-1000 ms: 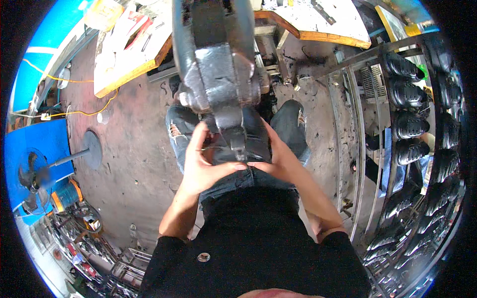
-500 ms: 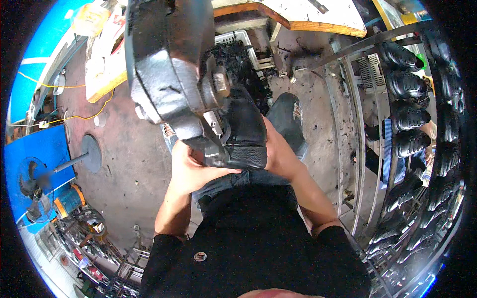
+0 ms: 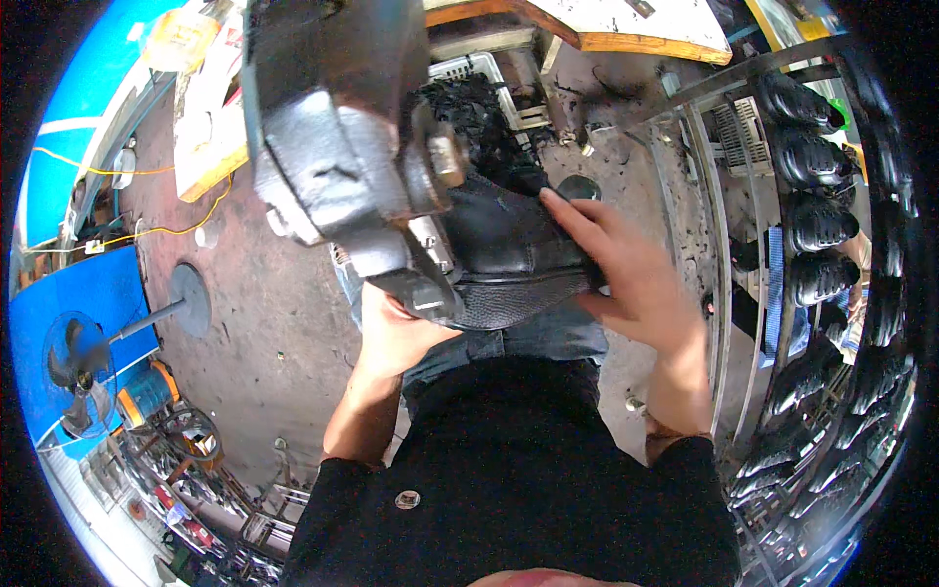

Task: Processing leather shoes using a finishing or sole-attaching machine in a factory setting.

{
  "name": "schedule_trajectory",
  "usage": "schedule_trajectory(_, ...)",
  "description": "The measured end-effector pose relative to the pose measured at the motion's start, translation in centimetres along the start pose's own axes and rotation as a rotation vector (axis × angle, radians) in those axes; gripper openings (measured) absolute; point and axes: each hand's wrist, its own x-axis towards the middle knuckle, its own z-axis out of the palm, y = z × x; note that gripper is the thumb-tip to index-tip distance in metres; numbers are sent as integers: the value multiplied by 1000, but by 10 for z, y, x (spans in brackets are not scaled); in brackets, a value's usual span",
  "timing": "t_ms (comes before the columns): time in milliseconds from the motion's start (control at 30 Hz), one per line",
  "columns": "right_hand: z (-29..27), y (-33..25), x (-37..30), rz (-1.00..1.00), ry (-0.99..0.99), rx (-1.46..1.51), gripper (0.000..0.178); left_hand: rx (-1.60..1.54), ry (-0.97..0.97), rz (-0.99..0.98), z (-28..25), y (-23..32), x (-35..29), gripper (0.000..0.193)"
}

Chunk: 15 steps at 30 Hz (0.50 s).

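Note:
A black leather shoe [image 3: 518,240] lies crosswise in front of me, its textured lower edge turned toward me. Its left part is up against the foot of a black metal machine head [image 3: 333,166], which hides some of the shoe. My right hand [image 3: 636,274] is closed around the shoe's right end, fingers on the far side and thumb on the near edge; it is slightly blurred. My left hand [image 3: 396,333] grips the near left side of the shoe, right beneath the machine's foot. Most of its fingers are hidden behind the machine.
Rack shelves [image 3: 714,196] with several black shoes [image 3: 817,223] stand on the right; someone is partly visible behind them. Ahead, a white crate [image 3: 504,83] holds black scraps below a white-topped table [image 3: 655,24]. A standing fan [image 3: 83,362] and a yellow cable [image 3: 210,210] are at left.
The shoe has turned, its right end swinging out to the right. My right hand has gone right and slightly up with it. The left hand stays under the machine's foot.

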Motion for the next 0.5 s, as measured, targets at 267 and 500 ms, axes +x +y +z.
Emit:
schedule_trajectory(267,-54,-47,2,-43,-18,-498,90,-590,120,-142,28,23,11,117)
schedule_trajectory(500,-28,4,-51,235,-52,-344,90,-500,-72,-300,33,-15,11,59)
